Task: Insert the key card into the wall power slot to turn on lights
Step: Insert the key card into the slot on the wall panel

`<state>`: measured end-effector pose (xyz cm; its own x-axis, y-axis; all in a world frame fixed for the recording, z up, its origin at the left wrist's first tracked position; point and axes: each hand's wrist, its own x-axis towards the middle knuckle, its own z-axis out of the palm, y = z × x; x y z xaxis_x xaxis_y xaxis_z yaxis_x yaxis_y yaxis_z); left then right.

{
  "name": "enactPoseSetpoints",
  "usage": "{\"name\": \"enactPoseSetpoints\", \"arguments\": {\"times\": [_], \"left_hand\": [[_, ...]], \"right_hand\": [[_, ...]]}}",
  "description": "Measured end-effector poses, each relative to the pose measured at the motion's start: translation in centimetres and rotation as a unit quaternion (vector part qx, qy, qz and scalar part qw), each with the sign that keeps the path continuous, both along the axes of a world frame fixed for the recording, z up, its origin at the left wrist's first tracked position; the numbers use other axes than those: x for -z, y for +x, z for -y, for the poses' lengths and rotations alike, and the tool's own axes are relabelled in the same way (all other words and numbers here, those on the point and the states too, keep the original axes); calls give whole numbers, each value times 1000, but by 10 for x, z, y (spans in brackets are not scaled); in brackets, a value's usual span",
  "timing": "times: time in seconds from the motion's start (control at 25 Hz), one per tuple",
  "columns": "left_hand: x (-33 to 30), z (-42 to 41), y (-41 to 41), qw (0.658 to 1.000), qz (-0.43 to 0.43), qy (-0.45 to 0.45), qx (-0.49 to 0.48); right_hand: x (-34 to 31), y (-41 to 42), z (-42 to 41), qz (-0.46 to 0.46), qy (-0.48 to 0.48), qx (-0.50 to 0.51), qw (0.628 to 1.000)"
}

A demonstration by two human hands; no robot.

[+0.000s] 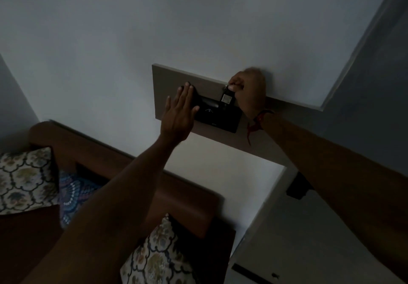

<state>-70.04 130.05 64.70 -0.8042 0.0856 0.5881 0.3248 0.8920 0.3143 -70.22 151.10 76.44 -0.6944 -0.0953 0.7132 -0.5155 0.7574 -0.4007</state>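
The room is dim. A black switch panel with the power slot (pixel 223 119) is mounted on a beige board (pixel 167 80) on the white wall. My right hand (pixel 249 91) pinches the top of a dark key card (pixel 226 100), which stands upright at the panel's upper right corner. Whether its lower end is inside the slot I cannot tell. My left hand (pixel 180 112) lies flat with fingers spread against the panel's left side, covering that part.
A brown sofa (pixel 123 162) with patterned cushions (pixel 24 180) stands below the panel at the left. A red thread hangs from my right wrist (pixel 257 122). A grey wall or door edge (pixel 364 67) runs at the right. A dark object (pixel 297 189) sits low right.
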Motion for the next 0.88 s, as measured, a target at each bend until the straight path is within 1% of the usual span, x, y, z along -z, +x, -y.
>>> {"name": "enactPoseSetpoints", "arguments": {"times": [0.12,0.28,0.4,0.64,0.68,0.76,0.8,0.88], "left_hand": [[-8,-4,-1,1000,-10,-3,-3],[-10,-6,-3,1000,6,-3,4],[-11,-5,-3,1000,10,-9,4],[-10,-7,-4,1000,17,-9,6],[-9,-7,-5,1000,18,-7,6],[-9,-8,-5,1000,20,-5,6],[-9,-9,-5,1000,21,-6,4],[-10,-9,-6,1000,23,-8,0]], "right_hand": [[1,2,1,3,15,16,1000],[2,1,7,1,33,23,999],[-1,-3,6,-13,29,23,999],[11,-2,7,-11,75,18,997],[11,-1,6,-8,107,20,994],[13,-1,2,-9,209,24,978],[15,-2,0,-11,242,27,970],[16,0,2,-13,248,39,968]]}}
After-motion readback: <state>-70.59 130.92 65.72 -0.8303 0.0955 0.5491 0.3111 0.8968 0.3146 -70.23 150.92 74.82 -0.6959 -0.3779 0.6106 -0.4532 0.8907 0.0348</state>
